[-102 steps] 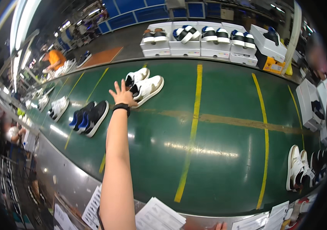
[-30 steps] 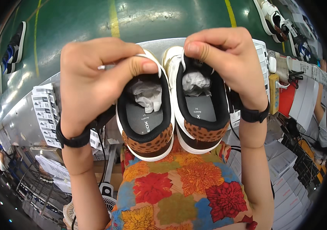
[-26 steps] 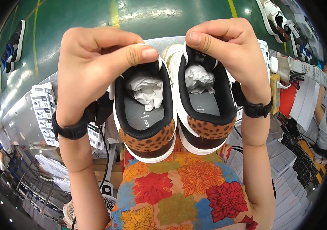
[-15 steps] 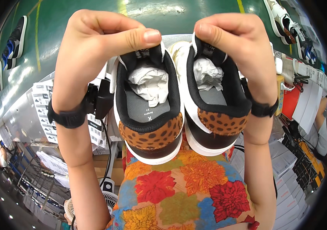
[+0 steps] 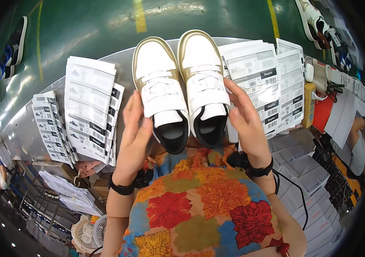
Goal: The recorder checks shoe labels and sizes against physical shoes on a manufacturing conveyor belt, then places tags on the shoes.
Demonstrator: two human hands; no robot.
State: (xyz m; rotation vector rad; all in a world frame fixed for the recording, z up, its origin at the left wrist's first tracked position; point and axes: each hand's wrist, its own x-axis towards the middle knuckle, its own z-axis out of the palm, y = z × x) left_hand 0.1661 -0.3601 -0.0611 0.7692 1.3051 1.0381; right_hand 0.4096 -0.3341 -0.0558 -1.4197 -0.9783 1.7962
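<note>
A pair of white sneakers with gold toe trim and black linings lies side by side on a metal table (image 5: 124, 64), toes pointing away from me. The left sneaker (image 5: 156, 64) has my left hand (image 5: 133, 139) along its outer side, thumb near the heel collar and fingers stretched out. Beside the right sneaker (image 5: 199, 51) is my right hand (image 5: 249, 128), its fingers apart and the fingertips near the strap. Neither hand wraps round a shoe; whether the fingertips touch the sides I cannot tell. Dark bands circle both wrists.
Stacks of printed label sheets (image 5: 90, 98) lie left of the shoes, and more label sheets (image 5: 253, 64) lie on the right. A yellow power strip (image 5: 309, 105) stands at the right edge. White boxes (image 5: 315, 192) are piled lower right; a small fan (image 5: 86, 233) is lower left.
The sneakers were raised close to me, heels toward me, with both hands pinching their tongues. Now they lie lower on the table, and the hands have released the tongues and moved to the outer sides.
</note>
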